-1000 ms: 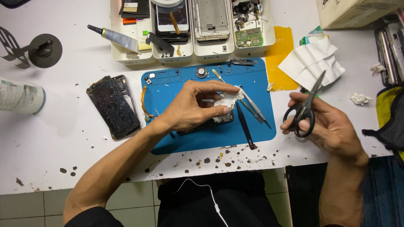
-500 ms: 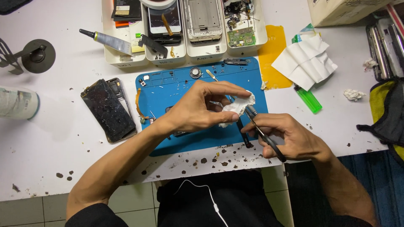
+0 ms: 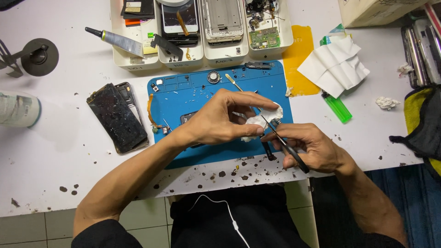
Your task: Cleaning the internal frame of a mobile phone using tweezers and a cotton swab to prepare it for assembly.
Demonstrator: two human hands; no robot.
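At centre frame, on the right part of a blue work mat (image 3: 202,92), a crumpled white wad of tissue (image 3: 262,121) sits pinched between thumb and fingers of the left hand (image 3: 220,121); whatever lies under it is hidden. Right hand (image 3: 312,149) is closed in a pen grip around black tweezers (image 3: 282,142), tips touching the wad. A thin metal tool (image 3: 234,82) and tiny screws lie on the mat above the hands. Left of the mat: a phone with a cracked dark screen (image 3: 115,117). Top of frame: white trays (image 3: 202,27) holding phone frames and a green circuit board, plus a grey glue tube (image 3: 117,40). Right: folded white tissue (image 3: 333,69), green lighter (image 3: 337,106), yellow patch. White surface (image 3: 55,156) is speckled with dark chips along its near edge.
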